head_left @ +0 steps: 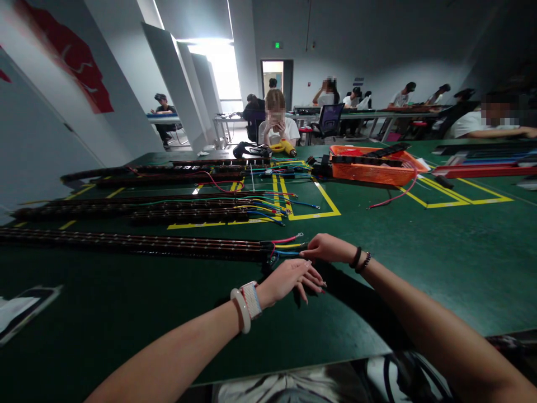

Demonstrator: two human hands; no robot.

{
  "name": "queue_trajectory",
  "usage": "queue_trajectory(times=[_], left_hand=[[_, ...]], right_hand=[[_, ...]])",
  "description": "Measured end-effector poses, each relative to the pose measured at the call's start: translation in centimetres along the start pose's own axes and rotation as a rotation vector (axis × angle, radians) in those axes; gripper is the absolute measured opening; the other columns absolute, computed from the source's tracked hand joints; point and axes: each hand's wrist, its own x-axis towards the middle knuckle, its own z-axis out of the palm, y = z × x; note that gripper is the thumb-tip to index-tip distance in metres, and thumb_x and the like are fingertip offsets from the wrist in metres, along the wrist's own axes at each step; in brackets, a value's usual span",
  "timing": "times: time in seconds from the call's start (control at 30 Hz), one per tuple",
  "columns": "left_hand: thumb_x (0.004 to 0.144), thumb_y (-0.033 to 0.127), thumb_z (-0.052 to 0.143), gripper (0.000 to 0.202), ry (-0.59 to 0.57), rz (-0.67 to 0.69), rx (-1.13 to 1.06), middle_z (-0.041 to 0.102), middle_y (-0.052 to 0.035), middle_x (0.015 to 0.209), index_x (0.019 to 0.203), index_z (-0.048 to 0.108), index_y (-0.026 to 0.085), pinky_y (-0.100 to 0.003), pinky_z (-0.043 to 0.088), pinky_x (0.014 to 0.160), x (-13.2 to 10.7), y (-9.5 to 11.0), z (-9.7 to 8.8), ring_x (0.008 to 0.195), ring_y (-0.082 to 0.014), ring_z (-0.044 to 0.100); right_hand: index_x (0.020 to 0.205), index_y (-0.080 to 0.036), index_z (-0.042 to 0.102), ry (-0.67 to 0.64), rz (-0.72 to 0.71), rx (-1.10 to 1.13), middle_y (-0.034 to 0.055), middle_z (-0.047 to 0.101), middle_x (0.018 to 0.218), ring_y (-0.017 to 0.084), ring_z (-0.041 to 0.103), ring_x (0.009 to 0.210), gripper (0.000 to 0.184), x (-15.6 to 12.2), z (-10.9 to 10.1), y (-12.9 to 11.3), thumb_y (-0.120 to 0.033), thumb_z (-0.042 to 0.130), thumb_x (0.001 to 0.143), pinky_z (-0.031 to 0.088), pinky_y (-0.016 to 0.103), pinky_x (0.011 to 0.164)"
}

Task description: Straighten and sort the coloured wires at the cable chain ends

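Note:
A long black cable chain (pixel 138 245) lies across the green table (pixel 440 263) in front of me, with red, yellow and blue wires (pixel 289 246) sticking out of its right end. My right hand (pixel 329 248), bead bracelets on the wrist, rests by those wire ends with fingers curled toward them; whether it pinches a wire is unclear. My left hand (pixel 291 279), watch and bangle on the wrist, hovers just below the chain's end with fingers stretched out and holding nothing.
More black cable chains (pixel 159 210) with coloured wires lie further back inside yellow tape marks. An orange tray (pixel 373 168) holds chain parts at the back right. A yellow tool (pixel 285 147) lies near a seated person opposite. Other people work at distant tables.

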Motion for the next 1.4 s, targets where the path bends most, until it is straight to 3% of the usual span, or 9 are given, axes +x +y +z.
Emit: queue_trajectory(times=[0.13, 0.3, 0.37, 0.5, 0.6, 0.83, 0.97, 1.13, 1.4], left_hand=[[0.083, 0.051, 0.047, 0.046, 0.013, -0.013, -0.022, 0.069, -0.0207, 0.090, 0.080, 0.065, 0.009, -0.029, 0.051, 0.056, 0.0, 0.1, -0.1, 0.076, -0.0248, 0.068], [0.084, 0.048, 0.049, 0.041, 0.022, -0.034, -0.052, 0.070, -0.0184, 0.088, 0.081, 0.064, 0.010, -0.034, 0.052, 0.069, -0.2, 0.4, 0.1, 0.074, -0.0222, 0.068], [0.086, 0.046, 0.046, 0.040, 0.016, -0.037, -0.049, 0.070, -0.0180, 0.088, 0.081, 0.064, 0.010, -0.034, 0.051, 0.071, -0.3, 0.5, 0.1, 0.075, -0.0218, 0.068], [0.087, 0.044, 0.045, 0.039, 0.006, -0.040, -0.054, 0.070, -0.0173, 0.088, 0.082, 0.063, 0.011, -0.033, 0.051, 0.072, -0.3, 0.6, 0.1, 0.075, -0.0207, 0.068], [0.086, 0.046, 0.046, 0.040, 0.008, -0.038, -0.054, 0.070, -0.0170, 0.088, 0.082, 0.063, 0.011, -0.033, 0.050, 0.072, -0.3, 0.6, 0.0, 0.074, -0.0202, 0.067], [0.084, 0.048, 0.048, 0.040, 0.008, -0.031, -0.027, 0.070, -0.0163, 0.087, 0.081, 0.062, 0.010, -0.034, 0.051, 0.072, -0.1, 0.4, 0.1, 0.075, -0.0205, 0.067], [0.084, 0.046, 0.047, 0.040, 0.010, -0.021, 0.000, 0.070, -0.0160, 0.087, 0.082, 0.062, 0.009, -0.034, 0.051, 0.073, -0.1, 0.4, 0.1, 0.075, -0.0203, 0.067], [0.084, 0.046, 0.047, 0.039, 0.011, -0.018, -0.005, 0.070, -0.0162, 0.086, 0.081, 0.062, 0.010, -0.035, 0.051, 0.073, -0.1, 0.5, 0.2, 0.075, -0.0205, 0.067], [0.084, 0.045, 0.048, 0.038, 0.024, -0.028, -0.012, 0.070, -0.0166, 0.085, 0.080, 0.062, 0.010, -0.035, 0.051, 0.073, -0.2, 0.6, 0.3, 0.075, -0.0211, 0.067]], right_hand=[[0.059, -0.015, 0.064, 0.011, 0.014, -0.018, -0.0019, 0.044, 0.042, 0.008, 0.034, 0.039, 0.059, 0.0, 0.2, 0.1, -0.071, 0.049, 0.072, 0.022, 0.023, 0.041], [0.060, -0.014, 0.063, -0.042, -0.022, 0.009, -0.0033, 0.040, 0.042, 0.007, 0.032, 0.039, 0.061, -0.7, -1.7, 0.3, -0.072, 0.049, 0.071, 0.021, 0.023, 0.041], [0.061, -0.014, 0.062, 0.063, -0.070, 0.027, -0.0036, 0.040, 0.044, 0.007, 0.032, 0.042, 0.060, -0.7, -2.5, 0.5, -0.071, 0.048, 0.073, 0.021, 0.023, 0.043], [0.076, -0.014, 0.063, 0.459, -0.200, 0.034, 0.0002, 0.051, 0.063, 0.010, 0.041, 0.054, 0.052, -0.1, -2.7, 0.9, -0.063, 0.048, 0.079, 0.031, 0.023, 0.051], [0.091, -0.017, 0.065, 0.576, -0.295, -0.035, 0.0054, 0.055, 0.086, 0.014, 0.050, 0.070, 0.043, 0.5, -1.7, 1.0, -0.057, 0.053, 0.080, 0.041, 0.027, 0.064], [0.115, -0.026, 0.059, 0.551, -0.371, -0.216, 0.0095, 0.048, 0.111, 0.025, 0.045, 0.105, 0.047, 1.4, 1.1, 0.2, -0.056, 0.057, 0.079, 0.034, 0.042, 0.092], [0.103, -0.024, 0.064, 0.488, -0.411, -0.268, 0.0088, 0.052, 0.111, 0.024, 0.045, 0.102, 0.043, 2.1, 1.8, -0.1, -0.058, 0.057, 0.078, 0.032, 0.041, 0.089], [0.084, -0.018, 0.064, 0.401, -0.423, -0.247, 0.0052, 0.060, 0.088, 0.020, 0.049, 0.087, 0.040, 2.9, 1.8, -0.1, -0.058, 0.060, 0.076, 0.031, 0.035, 0.080], [0.074, -0.015, 0.061, 0.318, -0.467, -0.174, 0.0015, 0.059, 0.073, 0.014, 0.049, 0.073, 0.035, 3.4, 1.6, -0.1, -0.051, 0.062, 0.077, 0.031, 0.026, 0.067]])
